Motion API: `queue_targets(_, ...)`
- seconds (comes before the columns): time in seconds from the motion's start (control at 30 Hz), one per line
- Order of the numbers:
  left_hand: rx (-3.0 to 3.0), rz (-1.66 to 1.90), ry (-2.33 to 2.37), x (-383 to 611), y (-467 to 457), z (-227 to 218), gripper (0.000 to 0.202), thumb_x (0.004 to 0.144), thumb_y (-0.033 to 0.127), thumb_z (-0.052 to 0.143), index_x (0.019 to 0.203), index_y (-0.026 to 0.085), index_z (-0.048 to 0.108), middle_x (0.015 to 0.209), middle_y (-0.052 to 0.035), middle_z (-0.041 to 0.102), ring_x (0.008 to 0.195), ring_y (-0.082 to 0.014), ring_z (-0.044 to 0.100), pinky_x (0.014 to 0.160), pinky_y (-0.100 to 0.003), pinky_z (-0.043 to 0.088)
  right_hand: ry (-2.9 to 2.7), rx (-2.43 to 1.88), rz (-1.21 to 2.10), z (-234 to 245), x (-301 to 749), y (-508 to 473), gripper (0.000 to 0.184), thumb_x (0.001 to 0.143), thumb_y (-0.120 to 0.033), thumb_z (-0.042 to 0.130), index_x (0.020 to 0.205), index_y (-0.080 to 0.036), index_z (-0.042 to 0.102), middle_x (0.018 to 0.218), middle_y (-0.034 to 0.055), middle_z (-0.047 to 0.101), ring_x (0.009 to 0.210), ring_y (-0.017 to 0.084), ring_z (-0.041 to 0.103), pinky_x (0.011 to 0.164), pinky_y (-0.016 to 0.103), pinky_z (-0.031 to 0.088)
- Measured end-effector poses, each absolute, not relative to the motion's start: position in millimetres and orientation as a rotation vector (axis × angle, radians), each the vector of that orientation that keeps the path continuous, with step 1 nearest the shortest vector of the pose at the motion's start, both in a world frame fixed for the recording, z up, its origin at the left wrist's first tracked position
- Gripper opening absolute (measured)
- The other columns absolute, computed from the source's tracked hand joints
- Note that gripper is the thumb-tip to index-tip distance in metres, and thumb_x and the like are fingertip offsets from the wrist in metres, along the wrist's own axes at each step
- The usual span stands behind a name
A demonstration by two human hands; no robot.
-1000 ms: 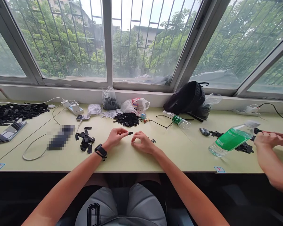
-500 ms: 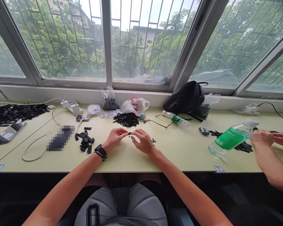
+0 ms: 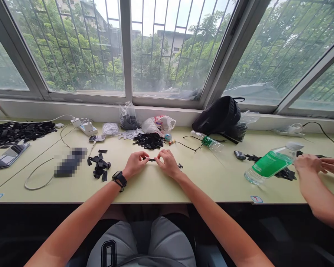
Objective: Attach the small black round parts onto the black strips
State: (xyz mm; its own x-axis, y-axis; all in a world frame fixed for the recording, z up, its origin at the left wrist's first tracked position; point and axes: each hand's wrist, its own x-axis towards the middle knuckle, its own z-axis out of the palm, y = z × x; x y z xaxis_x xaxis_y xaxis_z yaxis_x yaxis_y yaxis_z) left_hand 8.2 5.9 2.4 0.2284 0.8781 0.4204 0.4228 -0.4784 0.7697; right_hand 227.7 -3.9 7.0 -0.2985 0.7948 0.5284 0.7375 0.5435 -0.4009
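A small black strip (image 3: 150,160) is stretched between my two hands just above the table. My left hand (image 3: 136,163) pinches its left end between thumb and fingers. At the other end, my right hand (image 3: 167,162) is closed on the strip too. Close by my right hand lie several tiny dark metal-looking pieces (image 3: 180,166). A heap of black pieces (image 3: 149,141) sits straight beyond my hands. Left of my left wrist is a smaller scatter of flat black pieces (image 3: 100,167).
A co-worker's hands (image 3: 308,163) work at the right behind a tilted water bottle (image 3: 269,167). Eyeglasses (image 3: 193,148), a lying bottle (image 3: 208,141) and a black bag (image 3: 218,115) are at the back. Phones and cables (image 3: 30,185) lie left, with a large black pile (image 3: 22,131).
My right hand has come down onto the strip's right end, its fingers closing from a looser spread. The strip now shows level between both hands.
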Motion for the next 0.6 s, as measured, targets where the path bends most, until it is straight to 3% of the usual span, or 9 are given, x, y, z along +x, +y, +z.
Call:
queue_targets(0.27,2.103,1.159,1.350,9.7,7.3,0.0,0.011,0.087,0.029,0.069,0.087,0.021,0.077,0.079,-0.0014,0.074,0.066,-0.0144,0.057,0.063,-0.027,0.043,-2.119,-1.325,0.075,6.8,225.2,5.2,0.022,0.097,-0.031,0.068,0.078,-0.022,0.061,0.095,0.0063,0.069,0.099,0.026,0.056,0.091,0.040,0.044)
queue_targets(0.6,2.122,1.098,1.379,9.7,6.1,1.2,0.012,0.085,0.026,0.067,0.088,0.020,0.077,0.077,-0.0019,0.072,0.064,-0.0144,0.057,0.060,-0.027,0.042,-2.199,-1.368,0.004,3.7,222.6,5.4,0.022,0.097,-0.031,0.068,0.079,-0.021,0.063,0.095,0.0072,0.069,0.099,0.026,0.056,0.089,0.040,0.043)
